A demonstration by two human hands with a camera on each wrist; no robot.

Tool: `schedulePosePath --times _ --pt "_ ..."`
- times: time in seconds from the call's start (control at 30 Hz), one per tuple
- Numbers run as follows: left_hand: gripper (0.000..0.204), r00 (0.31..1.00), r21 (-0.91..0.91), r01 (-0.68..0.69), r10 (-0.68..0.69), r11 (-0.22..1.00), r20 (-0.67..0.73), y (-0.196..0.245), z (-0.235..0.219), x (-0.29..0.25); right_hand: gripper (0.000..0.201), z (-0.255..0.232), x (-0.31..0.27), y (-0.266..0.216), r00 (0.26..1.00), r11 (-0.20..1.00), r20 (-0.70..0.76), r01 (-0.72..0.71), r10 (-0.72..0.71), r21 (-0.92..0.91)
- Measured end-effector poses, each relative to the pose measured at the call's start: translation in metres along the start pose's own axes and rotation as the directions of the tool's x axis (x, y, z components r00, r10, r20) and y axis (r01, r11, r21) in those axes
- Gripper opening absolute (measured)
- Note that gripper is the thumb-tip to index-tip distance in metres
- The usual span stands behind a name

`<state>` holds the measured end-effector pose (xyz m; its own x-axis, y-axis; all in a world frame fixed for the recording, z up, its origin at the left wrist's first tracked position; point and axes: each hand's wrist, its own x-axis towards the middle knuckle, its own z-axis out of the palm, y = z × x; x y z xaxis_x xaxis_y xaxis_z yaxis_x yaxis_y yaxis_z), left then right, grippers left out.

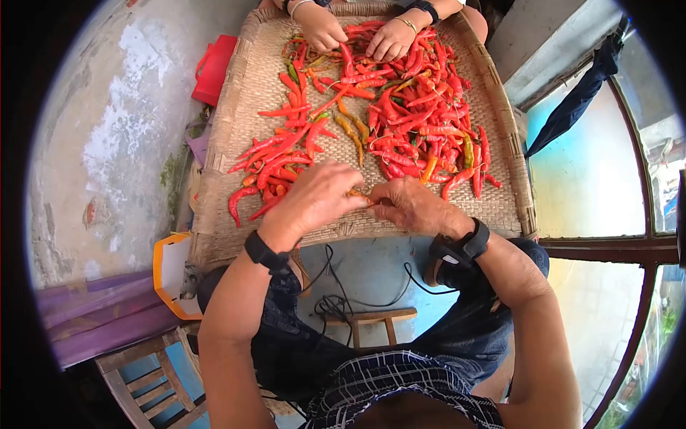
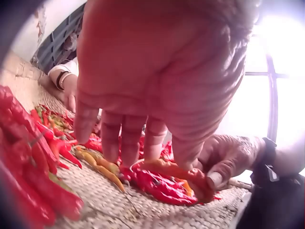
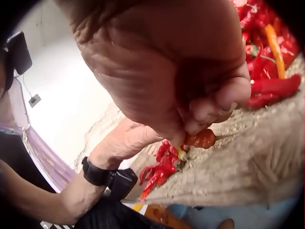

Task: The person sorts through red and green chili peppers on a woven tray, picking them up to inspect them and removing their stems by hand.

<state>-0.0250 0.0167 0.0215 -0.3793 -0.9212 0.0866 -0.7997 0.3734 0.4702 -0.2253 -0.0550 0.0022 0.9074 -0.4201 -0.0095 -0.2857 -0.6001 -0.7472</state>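
Note:
Between the two hands, over the near edge of a woven tray, is an orange-red pepper. My left hand pinches one end of it between thumb and fingers. The right hand grips the other end, its fingers curled in the right wrist view, where part of the pepper sticks out beside them. Red peppers lie in a smaller group at the left of the tray, and a larger heap covers its right side. Yellowish peppers lie between the groups.
Across the tray, another person's hands touch peppers at the far end. A red bag is beside the left wall. Below are a wooden stool and black cables. Windows stand at the right, a wooden chair at lower left.

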Motion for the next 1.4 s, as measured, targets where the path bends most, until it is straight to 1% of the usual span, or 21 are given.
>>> schedulePosePath --times 0.03,0.07,0.1,0.13,0.2,0.23,0.3,0.33,0.37,0.47,0.53,0.6,0.63,0.7,0.73,0.9,0.97,1.07,1.2,1.27,1.4 --pt "0.022 1.000 0.001 -0.002 0.002 1.000 0.001 -0.006 -0.003 -0.001 0.016 -0.008 0.001 -0.004 0.999 0.999 0.015 -0.031 0.030 0.022" --pt "0.030 0.992 0.054 0.029 -0.023 0.998 -0.125 -0.016 -0.007 -0.001 0.015 -0.016 0.003 -0.005 0.998 0.997 0.029 -0.061 0.060 0.042" --pt "0.038 0.967 0.102 0.067 -0.040 0.993 -0.252 -0.027 -0.010 -0.002 0.018 -0.028 0.005 0.005 0.986 0.986 -0.112 -0.105 0.120 0.128" --pt "0.038 0.966 0.101 0.068 -0.040 0.993 -0.256 -0.040 -0.011 -0.001 0.020 -0.044 0.008 0.010 0.952 0.968 -0.243 -0.133 0.184 0.214" --pt "0.060 0.874 0.437 0.484 -0.388 0.759 -0.294 -0.063 -0.007 0.000 0.025 -0.070 0.002 0.009 0.840 0.795 -0.383 -0.090 0.385 0.600" --pt "0.060 0.873 0.435 0.484 -0.388 0.759 -0.295 -0.068 -0.002 0.000 0.025 -0.073 0.001 0.012 0.840 0.795 -0.383 -0.091 0.384 0.599" --pt "0.075 0.777 0.349 0.630 -0.557 0.694 -0.293 -0.075 0.004 0.003 0.027 -0.073 0.000 0.020 0.708 0.740 -0.531 0.017 0.467 0.673" --pt "0.075 0.776 0.346 0.630 -0.559 0.695 -0.291 -0.077 0.005 0.005 0.027 -0.070 -0.002 0.023 0.768 0.734 -0.478 0.015 0.427 0.679" --pt "0.076 0.785 0.344 0.620 -0.559 0.706 -0.267 -0.079 0.005 0.006 0.027 -0.067 -0.004 0.024 0.768 0.734 -0.475 0.011 0.429 0.679" --pt "0.068 0.804 0.300 0.594 -0.555 0.746 -0.213 -0.078 0.002 0.008 0.023 -0.053 -0.001 -0.003 0.900 0.853 -0.255 -0.198 0.353 0.483" --pt "0.060 0.817 0.256 0.577 -0.548 0.775 -0.182 -0.074 0.000 0.009 0.022 -0.046 0.002 0.001 0.919 0.868 -0.218 -0.205 0.330 0.452" --pt "0.043 0.831 0.161 0.547 -0.556 0.822 0.016 -0.068 -0.001 0.015 0.022 -0.040 0.004 0.004 0.937 0.885 -0.180 -0.202 0.299 0.420" --pt "0.043 0.832 0.162 0.546 -0.555 0.822 0.016 -0.065 0.001 0.014 0.022 -0.039 0.004 0.003 0.937 0.885 -0.181 -0.202 0.300 0.420" --pt "0.026 0.974 0.162 0.199 -0.177 0.966 -0.141 -0.049 0.007 0.007 0.021 -0.037 0.002 0.003 0.942 0.898 -0.190 -0.184 0.277 0.399" --pt "0.024 0.977 0.130 0.116 -0.090 0.985 -0.191 -0.041 0.009 0.005 0.021 -0.037 0.002 0.003 0.941 0.897 -0.189 -0.187 0.281 0.401" --pt "0.024 0.992 0.136 0.069 -0.053 0.988 -0.119 -0.013 0.010 0.000 0.026 -0.023 0.002 0.010 0.968 0.995 -0.232 -0.086 0.097 0.056" --pt "0.020 0.999 0.154 0.012 -0.005 0.988 -0.041 -0.006 0.009 -0.004 0.029 -0.019 0.000 0.008 0.974 0.996 -0.210 -0.082 0.084 0.014" --pt "0.017 0.992 0.063 -0.058 0.064 0.996 -0.110 -0.001 0.011 -0.003 0.032 -0.007 0.001 0.009 0.986 0.993 -0.163 0.000 -0.019 -0.116" --pt "0.016 0.991 0.078 -0.039 0.049 0.996 -0.125 0.003 0.009 0.000 0.027 0.000 0.004 0.011 0.998 0.999 -0.050 0.033 -0.032 0.036" --pt "0.017 0.995 0.095 0.023 -0.013 0.995 -0.099 0.002 0.010 -0.001 0.020 -0.004 0.006 -0.002 0.977 0.942 0.019 -0.211 0.214 0.261" --pt "0.017 0.992 0.073 -0.032 0.041 0.997 -0.123 0.000 0.003 -0.002 0.017 -0.017 0.005 -0.006 0.979 0.971 0.015 -0.206 0.206 0.124"
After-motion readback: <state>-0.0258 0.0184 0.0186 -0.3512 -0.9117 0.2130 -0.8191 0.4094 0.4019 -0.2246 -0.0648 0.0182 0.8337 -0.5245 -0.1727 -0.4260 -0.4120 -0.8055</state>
